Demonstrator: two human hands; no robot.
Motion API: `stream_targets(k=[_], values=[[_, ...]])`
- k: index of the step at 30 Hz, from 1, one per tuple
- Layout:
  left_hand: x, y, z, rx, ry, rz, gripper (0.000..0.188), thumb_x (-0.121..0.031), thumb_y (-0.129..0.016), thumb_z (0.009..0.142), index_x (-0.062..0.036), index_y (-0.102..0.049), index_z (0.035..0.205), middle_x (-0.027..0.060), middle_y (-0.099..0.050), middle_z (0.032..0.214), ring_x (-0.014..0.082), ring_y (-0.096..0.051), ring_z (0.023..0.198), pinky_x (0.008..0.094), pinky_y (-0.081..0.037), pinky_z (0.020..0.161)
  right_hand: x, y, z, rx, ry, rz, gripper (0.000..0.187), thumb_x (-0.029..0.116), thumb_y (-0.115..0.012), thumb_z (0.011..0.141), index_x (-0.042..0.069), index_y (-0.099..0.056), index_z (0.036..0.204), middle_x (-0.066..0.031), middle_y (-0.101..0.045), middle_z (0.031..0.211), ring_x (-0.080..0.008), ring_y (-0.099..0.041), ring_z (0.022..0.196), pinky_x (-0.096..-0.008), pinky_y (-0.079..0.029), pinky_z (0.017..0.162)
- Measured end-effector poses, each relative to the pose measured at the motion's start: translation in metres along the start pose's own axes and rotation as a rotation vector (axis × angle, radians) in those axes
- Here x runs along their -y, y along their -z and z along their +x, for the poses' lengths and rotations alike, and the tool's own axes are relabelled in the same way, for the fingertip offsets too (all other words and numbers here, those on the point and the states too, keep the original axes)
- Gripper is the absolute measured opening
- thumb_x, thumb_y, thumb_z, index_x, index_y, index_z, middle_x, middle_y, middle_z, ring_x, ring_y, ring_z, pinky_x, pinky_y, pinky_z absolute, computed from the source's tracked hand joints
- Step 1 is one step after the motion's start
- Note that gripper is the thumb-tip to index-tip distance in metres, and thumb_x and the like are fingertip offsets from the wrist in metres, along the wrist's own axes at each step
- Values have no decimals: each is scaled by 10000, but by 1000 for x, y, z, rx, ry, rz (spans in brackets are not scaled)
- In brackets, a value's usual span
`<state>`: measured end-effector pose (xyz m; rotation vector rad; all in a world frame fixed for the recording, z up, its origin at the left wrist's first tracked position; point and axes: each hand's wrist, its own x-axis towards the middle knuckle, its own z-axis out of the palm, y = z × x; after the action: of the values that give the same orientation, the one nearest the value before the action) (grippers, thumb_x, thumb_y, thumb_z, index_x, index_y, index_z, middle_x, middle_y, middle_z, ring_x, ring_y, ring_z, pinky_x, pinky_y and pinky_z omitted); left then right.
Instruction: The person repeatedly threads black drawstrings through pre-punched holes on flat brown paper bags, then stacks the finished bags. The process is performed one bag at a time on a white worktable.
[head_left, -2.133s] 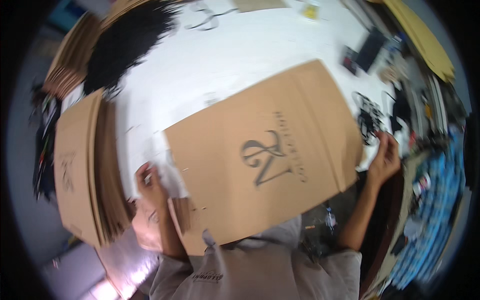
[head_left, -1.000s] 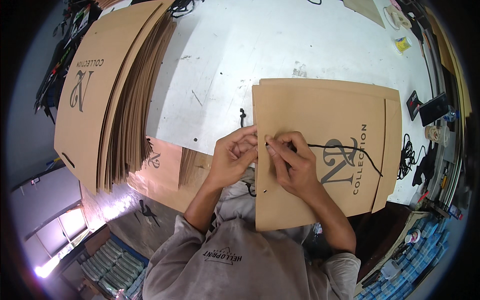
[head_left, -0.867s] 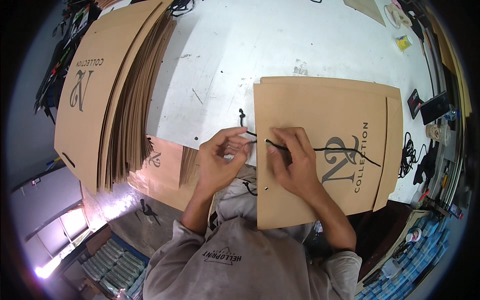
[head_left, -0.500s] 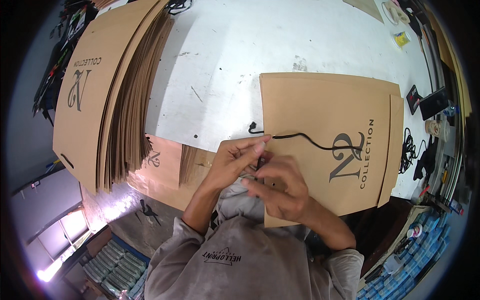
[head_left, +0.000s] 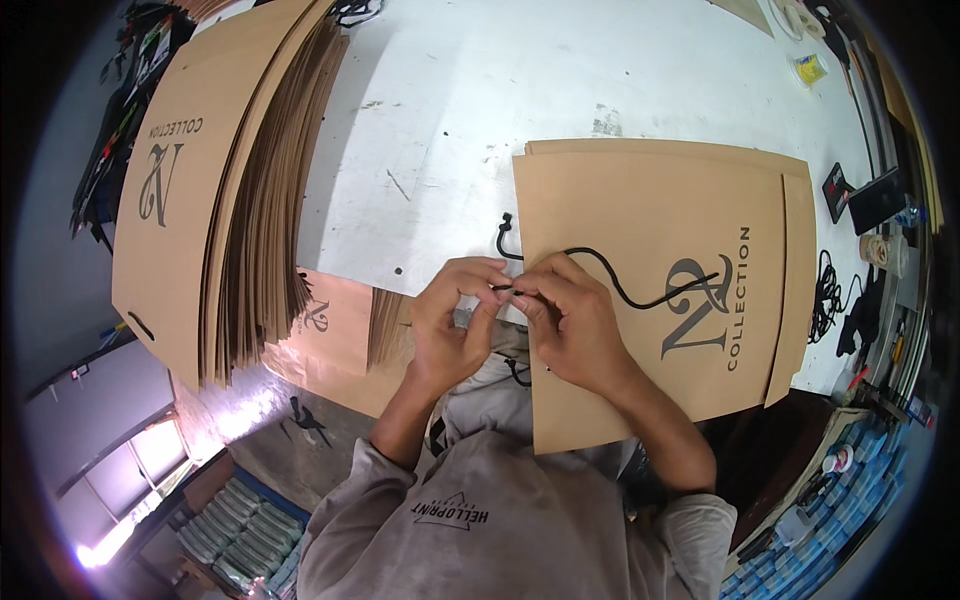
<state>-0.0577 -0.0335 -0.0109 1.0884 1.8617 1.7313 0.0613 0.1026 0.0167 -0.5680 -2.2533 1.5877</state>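
A flat brown paper bag (head_left: 650,210) with dark printing lies in front of me, its near left corner reaching over the table edge. A black cord (head_left: 620,285) runs across its face in a loose curve, and its knotted end (head_left: 505,222) rests on the table beyond the bag's left edge. My left hand (head_left: 448,322) and my right hand (head_left: 572,318) meet at that left edge. Both are closed, fingertips pinching a short stretch of black cord between them. Another bit of black cord hangs below my hands, against my clothing. The hole at the bag's edge is mostly hidden by my right hand.
A thick stack of brown paper bags (head_left: 190,190) stands at the left, with more bags (head_left: 335,325) below it. Bundled black cords (head_left: 825,300), a phone-like dark device (head_left: 875,200) and a yellow-white cup (head_left: 808,70) sit along the right side of the white table (head_left: 440,120).
My right hand has moved up and inward to meet the left, both now pinching the cord. The knotted end has swung upward, and the cord over the bag curves more.
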Motion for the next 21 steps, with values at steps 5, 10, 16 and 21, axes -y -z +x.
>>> stream_targets(k=[5, 10, 16, 21], values=[[1, -6, 2, -16, 209, -221, 185, 125, -701, 905, 43, -726, 1069, 126, -717, 1083, 162, -687, 961, 269, -547, 805, -6, 14, 1, 14, -64, 171, 87, -26, -616, 950, -28, -674, 1014, -117, -617, 863, -232, -596, 738, -349, -473, 681], [6, -21, -4, -45, 122, -199, 160, 84, -704, 930, 61, -728, 1086, 136, -718, 1080, 158, -688, 934, 265, -548, 798, -9, 11, 0, -40, -46, 196, 86, -26, -598, 968, -27, -674, 1009, -104, -615, 843, -197, -582, 731, -325, -474, 684], [-15, -7, -1, -68, 359, -403, 97, -31, -642, 1016, 55, -669, 1054, 185, -730, 1062, 192, -693, 886, 307, -577, 819, -5, 10, 2, -15, 25, 59, 88, 0, -673, 907, -20, -680, 992, -113, -605, 901, -264, -640, 835, -383, -519, 713], [-32, 18, -16, 58, 89, -348, 99, -51, -694, 981, 44, -673, 996, 230, -694, 1056, 226, -676, 817, 319, -561, 745, -5, 7, 10, -1, 256, -469, 113, 87, -717, 858, 5, -640, 848, -129, -586, 929, -314, -637, 877, -418, -531, 765]])
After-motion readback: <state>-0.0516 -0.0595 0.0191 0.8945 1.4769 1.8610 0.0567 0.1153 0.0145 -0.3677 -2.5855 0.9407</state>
